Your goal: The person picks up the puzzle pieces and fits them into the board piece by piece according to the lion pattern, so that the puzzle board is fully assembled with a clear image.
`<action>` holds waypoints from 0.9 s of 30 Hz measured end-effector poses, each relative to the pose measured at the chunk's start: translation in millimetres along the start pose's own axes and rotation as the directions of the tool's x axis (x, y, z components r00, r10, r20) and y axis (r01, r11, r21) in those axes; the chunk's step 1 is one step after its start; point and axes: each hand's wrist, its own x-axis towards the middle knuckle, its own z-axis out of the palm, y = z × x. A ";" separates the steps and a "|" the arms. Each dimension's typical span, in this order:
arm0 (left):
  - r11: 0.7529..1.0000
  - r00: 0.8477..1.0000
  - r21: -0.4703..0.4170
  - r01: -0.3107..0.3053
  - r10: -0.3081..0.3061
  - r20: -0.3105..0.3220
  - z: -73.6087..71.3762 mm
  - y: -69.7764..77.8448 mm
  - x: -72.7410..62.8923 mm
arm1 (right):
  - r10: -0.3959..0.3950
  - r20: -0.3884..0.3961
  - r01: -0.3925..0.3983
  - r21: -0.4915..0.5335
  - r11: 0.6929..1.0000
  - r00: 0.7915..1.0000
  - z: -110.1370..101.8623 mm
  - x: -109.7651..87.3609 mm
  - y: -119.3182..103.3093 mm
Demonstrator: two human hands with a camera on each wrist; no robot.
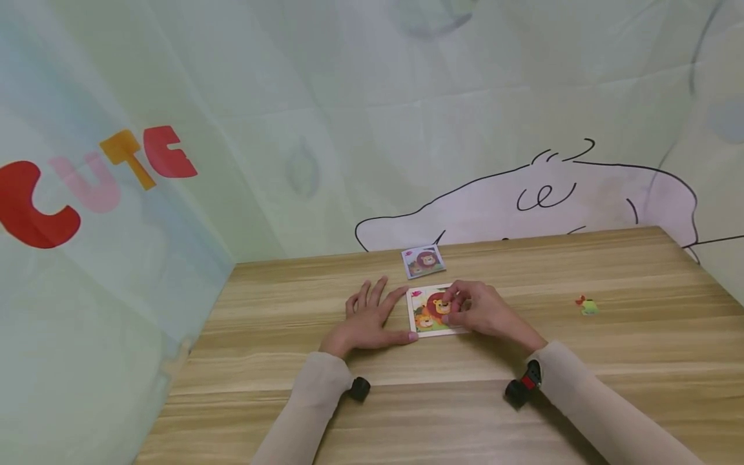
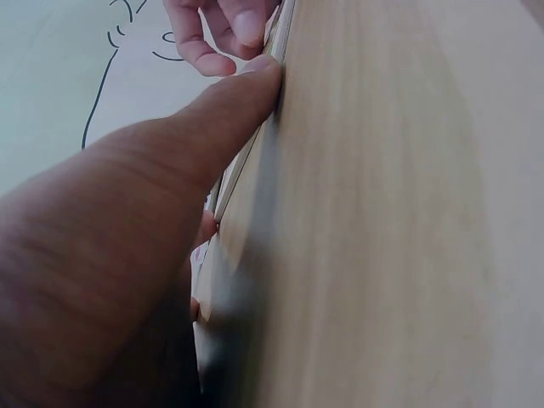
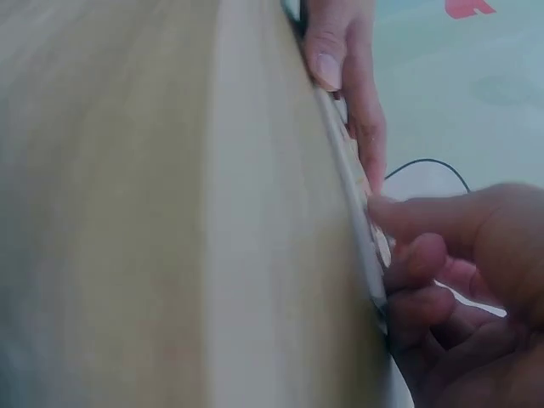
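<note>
A square lion jigsaw puzzle point(image 1: 429, 311) with a white border lies flat on the wooden table. My left hand point(image 1: 367, 323) is spread flat along its left side, the thumb on the lower left corner. Over the puzzle's right part, my right hand point(image 1: 479, 310) has its thumb and curled fingers on a puzzle piece, most of which the hand hides. In the right wrist view my right thumb point(image 3: 416, 217) touches the puzzle's surface. A loose red and green puzzle piece point(image 1: 588, 305) lies on the table to the right.
Behind the puzzle, near the table's back edge, lies a small square card point(image 1: 423, 261) with a matching lion picture. A printed curtain point(image 1: 325, 129) hangs behind the wooden table point(image 1: 442, 413) and along its left side. Both wrists wear small black cameras point(image 1: 360, 389).
</note>
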 end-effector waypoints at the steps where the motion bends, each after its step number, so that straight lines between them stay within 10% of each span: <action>1: 1.000 1.000 0.001 0.001 -0.001 0.000 0.1 0.0 0.2 | 0.000 -0.007 0.000 0.003 1.000 1.000 0.9 0.1 0.2; 27: 1.000 1.000 0.006 0.001 -0.001 -0.001 1.8 -2.7 3.2 | 0.010 -0.062 0.000 0.157 0.988 0.998 -23.4 -16.4 12.6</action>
